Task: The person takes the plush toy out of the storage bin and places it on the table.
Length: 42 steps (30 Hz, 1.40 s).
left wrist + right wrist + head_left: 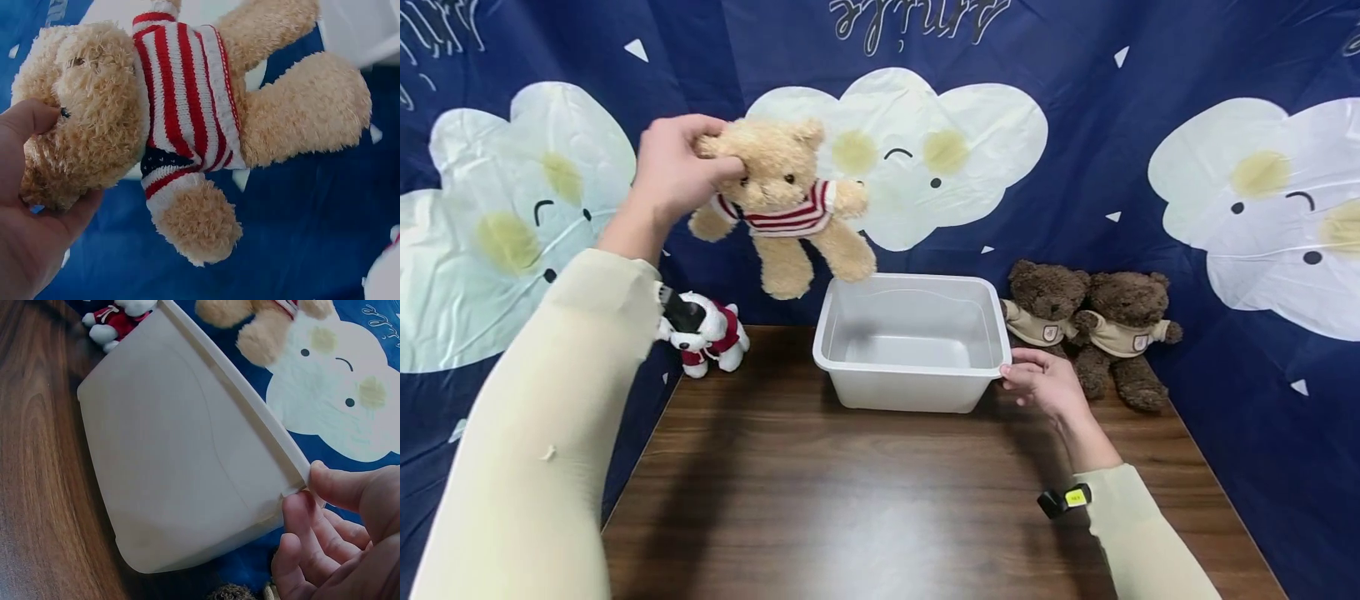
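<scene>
A light tan teddy bear in a red-and-white striped sweater hangs in the air, up and to the left of a plastic bin. My left hand grips it by the side of its head; in the left wrist view the thumb presses near the eye of the teddy bear. The pale grey bin stands on the table with nothing inside. At its front right corner, my right hand pinches the rim between thumb and fingers, as the right wrist view of the hand also shows.
Two dark brown teddy bears in beige tops sit side by side right of the bin. A white plush dog in red lies at the table's left back edge, partly behind the left sleeve. Dark blue cloth with clouds hangs around the wooden table.
</scene>
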Tool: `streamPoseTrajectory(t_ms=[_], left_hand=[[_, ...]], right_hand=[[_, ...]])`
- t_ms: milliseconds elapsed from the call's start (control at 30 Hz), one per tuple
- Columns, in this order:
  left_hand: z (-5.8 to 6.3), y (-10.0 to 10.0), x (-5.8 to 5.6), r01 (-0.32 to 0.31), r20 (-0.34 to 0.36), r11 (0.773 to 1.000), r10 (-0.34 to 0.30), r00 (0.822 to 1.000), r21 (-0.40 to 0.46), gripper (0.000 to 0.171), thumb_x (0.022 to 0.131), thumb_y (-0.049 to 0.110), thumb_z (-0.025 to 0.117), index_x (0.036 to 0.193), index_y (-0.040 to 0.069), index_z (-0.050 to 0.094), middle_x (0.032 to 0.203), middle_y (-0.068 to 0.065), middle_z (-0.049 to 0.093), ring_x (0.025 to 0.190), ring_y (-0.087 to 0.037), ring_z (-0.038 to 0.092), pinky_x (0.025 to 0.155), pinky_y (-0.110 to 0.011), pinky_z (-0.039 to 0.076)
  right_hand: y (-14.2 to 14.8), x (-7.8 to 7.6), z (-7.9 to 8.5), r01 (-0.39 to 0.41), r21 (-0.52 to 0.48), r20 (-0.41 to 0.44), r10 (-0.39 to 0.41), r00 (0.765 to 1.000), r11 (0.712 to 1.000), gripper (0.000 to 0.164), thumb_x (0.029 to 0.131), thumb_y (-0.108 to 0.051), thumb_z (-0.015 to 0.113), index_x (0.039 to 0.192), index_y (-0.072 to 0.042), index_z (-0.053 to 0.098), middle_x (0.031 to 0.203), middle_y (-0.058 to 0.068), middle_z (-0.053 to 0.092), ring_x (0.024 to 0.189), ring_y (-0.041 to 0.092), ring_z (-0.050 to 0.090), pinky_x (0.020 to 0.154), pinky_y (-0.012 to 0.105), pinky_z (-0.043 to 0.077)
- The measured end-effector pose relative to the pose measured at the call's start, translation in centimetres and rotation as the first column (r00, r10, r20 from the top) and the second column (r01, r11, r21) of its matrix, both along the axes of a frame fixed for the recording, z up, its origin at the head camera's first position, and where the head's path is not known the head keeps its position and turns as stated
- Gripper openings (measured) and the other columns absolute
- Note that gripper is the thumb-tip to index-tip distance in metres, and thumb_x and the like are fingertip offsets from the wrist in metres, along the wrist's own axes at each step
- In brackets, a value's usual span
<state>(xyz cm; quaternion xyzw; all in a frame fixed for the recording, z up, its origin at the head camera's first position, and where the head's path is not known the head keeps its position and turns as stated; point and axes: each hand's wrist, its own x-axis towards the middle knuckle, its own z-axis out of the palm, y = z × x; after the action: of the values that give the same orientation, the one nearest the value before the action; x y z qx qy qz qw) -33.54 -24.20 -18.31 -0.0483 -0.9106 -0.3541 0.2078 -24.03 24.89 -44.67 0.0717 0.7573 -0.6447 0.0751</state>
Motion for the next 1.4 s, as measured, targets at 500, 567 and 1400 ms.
streamPoseTrajectory(t_ms=[500, 567, 1400], left_hand=[[-4.9, -6.0, -1.1, -0.038, 0.134, 0.983, 0.063, 0.989, -0.182, 0.050, 0.088, 0.025, 0.071, 0.134, 0.006, 0.066, 0.119, -0.020, 0.066, 0.094, -0.027, 0.054, 0.067, -0.026, 0.041], [-6.3, -5.7, -1.4, -0.012, 0.146, 0.986, 0.037, 0.989, -0.168, 0.049, 0.088, 0.023, 0.071, 0.134, 0.006, 0.066, 0.121, -0.022, 0.067, 0.096, -0.028, 0.055, 0.068, -0.028, 0.043], [-18.4, -6.2, -3.9, 0.104, 0.312, 0.980, -0.047, 0.949, -0.170, 0.048, 0.082, 0.013, 0.073, 0.129, 0.006, 0.067, 0.115, -0.026, 0.069, 0.099, -0.037, 0.059, 0.082, -0.040, 0.049]], right_hand=[[0.5, -0.1, 0.3, 0.008, -0.025, 0.002, -0.008, 1.000, 1.000, 0.065, 0.093, -0.014, 0.076, 0.148, 0.004, 0.047, 0.086, -0.013, 0.076, 0.074, 0.009, 0.073, 0.058, 0.028, 0.058], [0.5, -0.1, 0.3, 0.006, -0.024, 0.004, -0.006, 1.000, 1.000, 0.065, 0.093, -0.014, 0.076, 0.147, 0.004, 0.047, 0.086, -0.013, 0.076, 0.074, 0.009, 0.073, 0.058, 0.028, 0.058], [0.0, 0.1, 0.3, 0.012, -0.005, 0.002, -0.012, 1.000, 1.000, 0.063, 0.092, -0.015, 0.077, 0.146, 0.003, 0.050, 0.090, -0.009, 0.077, 0.077, 0.012, 0.074, 0.058, 0.029, 0.058]])
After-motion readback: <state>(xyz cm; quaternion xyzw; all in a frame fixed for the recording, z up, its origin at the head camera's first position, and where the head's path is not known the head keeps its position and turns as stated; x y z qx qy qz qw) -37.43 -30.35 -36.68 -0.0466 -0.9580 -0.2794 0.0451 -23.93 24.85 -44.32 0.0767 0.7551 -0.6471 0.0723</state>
